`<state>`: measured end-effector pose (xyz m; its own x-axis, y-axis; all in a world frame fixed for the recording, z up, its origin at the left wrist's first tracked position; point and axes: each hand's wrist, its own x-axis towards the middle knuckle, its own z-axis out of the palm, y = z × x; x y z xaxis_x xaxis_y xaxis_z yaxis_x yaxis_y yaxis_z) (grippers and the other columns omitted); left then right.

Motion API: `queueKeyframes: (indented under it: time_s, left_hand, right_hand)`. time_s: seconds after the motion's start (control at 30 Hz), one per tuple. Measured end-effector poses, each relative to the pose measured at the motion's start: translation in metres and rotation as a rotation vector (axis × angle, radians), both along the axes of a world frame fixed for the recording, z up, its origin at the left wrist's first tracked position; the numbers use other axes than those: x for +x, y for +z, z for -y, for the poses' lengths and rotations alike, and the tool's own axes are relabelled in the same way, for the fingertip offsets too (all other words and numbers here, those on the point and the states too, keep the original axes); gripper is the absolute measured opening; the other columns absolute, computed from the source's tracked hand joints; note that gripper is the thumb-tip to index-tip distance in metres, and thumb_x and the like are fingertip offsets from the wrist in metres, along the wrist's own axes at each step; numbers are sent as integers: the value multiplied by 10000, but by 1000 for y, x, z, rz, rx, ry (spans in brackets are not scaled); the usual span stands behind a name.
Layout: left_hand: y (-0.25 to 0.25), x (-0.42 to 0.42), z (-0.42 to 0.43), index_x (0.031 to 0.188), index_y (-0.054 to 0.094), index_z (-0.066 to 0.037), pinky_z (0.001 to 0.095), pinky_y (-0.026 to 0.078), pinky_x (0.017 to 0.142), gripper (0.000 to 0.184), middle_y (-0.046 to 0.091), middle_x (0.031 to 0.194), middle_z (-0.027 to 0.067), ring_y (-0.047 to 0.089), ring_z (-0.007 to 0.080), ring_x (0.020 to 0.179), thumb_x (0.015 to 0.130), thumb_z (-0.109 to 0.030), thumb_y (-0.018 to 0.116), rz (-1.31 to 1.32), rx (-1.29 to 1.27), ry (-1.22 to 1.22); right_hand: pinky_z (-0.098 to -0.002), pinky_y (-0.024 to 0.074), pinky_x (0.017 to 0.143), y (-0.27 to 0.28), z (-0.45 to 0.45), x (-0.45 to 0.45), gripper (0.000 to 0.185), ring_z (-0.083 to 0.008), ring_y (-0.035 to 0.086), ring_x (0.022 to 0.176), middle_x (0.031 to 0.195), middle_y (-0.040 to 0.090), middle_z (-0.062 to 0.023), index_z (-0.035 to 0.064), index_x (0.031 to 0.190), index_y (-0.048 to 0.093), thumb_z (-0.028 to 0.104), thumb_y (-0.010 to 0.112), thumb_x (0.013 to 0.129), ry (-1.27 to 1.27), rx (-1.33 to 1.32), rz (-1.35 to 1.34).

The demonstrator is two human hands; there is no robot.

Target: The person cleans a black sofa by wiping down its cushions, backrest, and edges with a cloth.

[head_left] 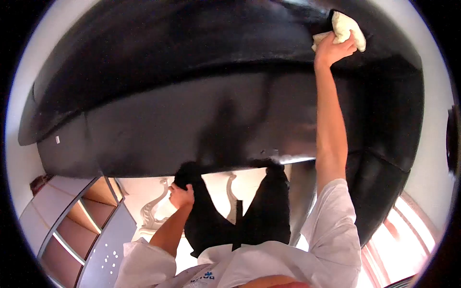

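Observation:
A crumpled pale yellow cloth (pixel 346 31) is bunched under my right hand (pixel 334 49), whose fingers are closed on it. The cloth lies against the backrest (pixel 192 43) of a long black sofa, near its upper right, and my right arm stretches far forward over the seat (pixel 158 120). Down at the left, my left hand (pixel 181 195) rests on the black trousers (pixel 206 221) at my knee. It holds nothing, and its fingers lie loosely over the leg. Both knees are at the seat's front edge.
A black armrest section (pixel 389 125) closes off the sofa's right end. At the lower left stands a shelf unit (pixel 72 230) with open compartments. Pale curved furniture legs (pixel 156 206) show behind my legs. A small white tag (pixel 57 139) is on the sofa's left.

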<state>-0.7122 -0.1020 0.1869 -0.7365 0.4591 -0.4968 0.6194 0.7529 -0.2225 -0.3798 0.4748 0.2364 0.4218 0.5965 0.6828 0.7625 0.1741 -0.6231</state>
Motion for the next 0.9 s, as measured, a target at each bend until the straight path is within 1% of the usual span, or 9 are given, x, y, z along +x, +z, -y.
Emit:
queueKeyframes:
  time_s: [0.13, 0.27, 0.4, 0.5, 0.67, 0.7, 0.73, 0.83, 0.9]
  left_hand:
    - [2, -27, -12, 1176, 499, 12, 505, 502, 840, 606, 581, 1142, 215, 664, 388, 920, 791, -435, 640, -9, 10, -37]
    - [-2, -42, -24, 1193, 504, 4, 490, 493, 878, 619, 584, 1160, 195, 663, 378, 945, 796, -454, 635, 22, -85, -62]
    - [1, -40, -34, 1217, 512, 8, 489, 491, 900, 631, 583, 1155, 202, 649, 393, 968, 799, -451, 628, 42, -104, -111]
    - [-4, -38, -32, 1223, 508, 20, 489, 494, 899, 632, 581, 1137, 211, 639, 394, 972, 794, -427, 630, 24, -77, -128]
    - [1, -19, -46, 1173, 511, 21, 488, 506, 853, 610, 573, 1123, 209, 651, 378, 947, 800, -450, 614, -65, -116, -130]
    - [-2, -18, -42, 1180, 505, 19, 488, 503, 860, 610, 566, 1145, 218, 648, 385, 949, 802, -447, 617, -75, -115, -145]
    - [-5, -13, -45, 1180, 505, 19, 488, 503, 860, 610, 566, 1145, 218, 648, 385, 949, 802, -447, 617, -73, -119, -158]
    - [-12, 4, -40, 1179, 505, 20, 485, 495, 888, 620, 565, 1180, 226, 639, 400, 976, 803, -457, 633, -91, -124, -207]
    - [-11, 9, -48, 1176, 509, 17, 482, 495, 890, 617, 565, 1180, 225, 639, 397, 979, 803, -458, 635, -73, -140, -187]
  right_hand:
    - [-515, 359, 1010, -14, 37, -128, 675, -422, 422, 1153, 1205, 461, -255, 11, 1304, 499, 116, 740, 682, 93, 77, 112]
    - [-550, 387, 1004, -29, 108, -300, 623, -377, 521, 1049, 1070, 598, -141, 128, 1214, 620, 212, 774, 615, 398, -246, 71]
    - [-508, 467, 835, -82, 148, -413, 505, -288, 530, 976, 1018, 545, -9, 267, 1161, 646, 186, 727, 669, 660, -196, 280]
    - [-437, 484, 805, -89, 139, -392, 459, -268, 522, 971, 1023, 545, 26, 296, 1101, 653, 191, 720, 659, 790, -13, 432]
    - [-265, 566, 811, -158, 74, -237, 313, -137, 540, 1171, 1173, 567, 65, 239, 1139, 618, 199, 582, 832, 1030, 389, 1242]
    - [-300, 567, 799, -147, 64, -179, 262, -170, 567, 1132, 1239, 560, 29, 205, 1115, 616, 197, 571, 856, 1111, 246, 1167]
    - [-354, 551, 807, -117, 60, -123, 242, -237, 602, 1074, 1225, 590, -21, 161, 1104, 619, 177, 561, 869, 1267, -382, 996]
    - [-431, 502, 870, -88, 34, 54, 294, -312, 604, 1015, 1043, 630, -62, 137, 1035, 627, 64, 655, 752, 887, -212, 885]
    - [-448, 489, 920, -67, 48, 101, 468, -363, 540, 1102, 1136, 559, -76, 125, 1133, 589, -24, 677, 698, 465, -549, 685]
